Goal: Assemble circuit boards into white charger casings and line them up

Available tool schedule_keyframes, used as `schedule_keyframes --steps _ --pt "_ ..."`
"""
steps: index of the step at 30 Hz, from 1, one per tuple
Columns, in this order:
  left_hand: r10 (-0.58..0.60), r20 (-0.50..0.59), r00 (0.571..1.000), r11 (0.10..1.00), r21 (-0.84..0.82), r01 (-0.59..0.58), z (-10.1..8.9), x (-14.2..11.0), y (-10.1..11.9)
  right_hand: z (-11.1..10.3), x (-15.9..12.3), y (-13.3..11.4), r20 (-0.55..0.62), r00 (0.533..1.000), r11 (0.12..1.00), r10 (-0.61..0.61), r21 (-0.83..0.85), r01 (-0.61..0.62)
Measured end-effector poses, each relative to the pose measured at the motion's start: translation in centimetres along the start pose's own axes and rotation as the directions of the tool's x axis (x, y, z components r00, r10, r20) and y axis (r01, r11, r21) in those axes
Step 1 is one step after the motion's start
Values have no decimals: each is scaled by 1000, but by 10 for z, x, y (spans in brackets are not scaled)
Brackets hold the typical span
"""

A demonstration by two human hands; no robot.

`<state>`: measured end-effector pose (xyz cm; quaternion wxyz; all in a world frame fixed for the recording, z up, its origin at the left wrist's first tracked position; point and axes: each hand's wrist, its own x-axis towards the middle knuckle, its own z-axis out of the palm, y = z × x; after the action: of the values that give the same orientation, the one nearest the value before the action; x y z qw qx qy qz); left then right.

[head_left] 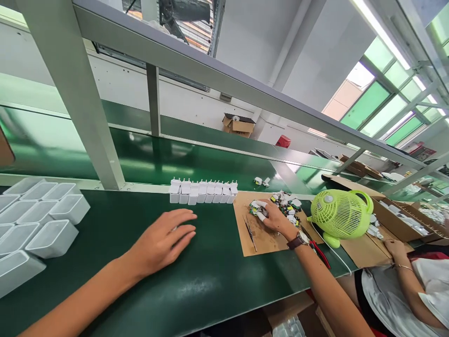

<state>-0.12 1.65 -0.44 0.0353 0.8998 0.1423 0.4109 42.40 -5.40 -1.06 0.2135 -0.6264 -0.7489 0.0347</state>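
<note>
My left hand (164,238) hovers over or rests on the green tabletop, its fingers apart and nothing in them. Just beyond it stands a row of white plastic charger housings (203,192) with pins pointing up. On the right, my right hand (274,217), with white finger covers on some fingers, is closed on a small circuit board (255,208) above a cardboard sheet (249,245). Part of that board is hidden by the fingers. Behind my right hand lies a heap of circuit boards (287,206) with white and yellow parts. Tweezers (249,232) lie on the cardboard.
Clear plastic bins (52,238) cover the left end. A green fan (340,213) stands right of the heap, near red-handled pliers (321,252). Two small pieces (261,181) lie on the far ledge. At far right, a co-worker's hand (394,248) rests beside an open box (403,217).
</note>
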Motion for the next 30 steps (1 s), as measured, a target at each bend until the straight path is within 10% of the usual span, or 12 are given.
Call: schedule_keyframes --steps 7,14,30 --pt "100 475 874 993 -105 -57 100 86 44 7 1 14 -34 991 989 127 79 -124" --pt "-157 461 873 988 81 135 193 135 49 7 9 25 -12 981 957 195 223 -187" --pt "-283 414 865 925 -122 360 199 148 44 -8 17 18 -94 915 788 391 549 -280"
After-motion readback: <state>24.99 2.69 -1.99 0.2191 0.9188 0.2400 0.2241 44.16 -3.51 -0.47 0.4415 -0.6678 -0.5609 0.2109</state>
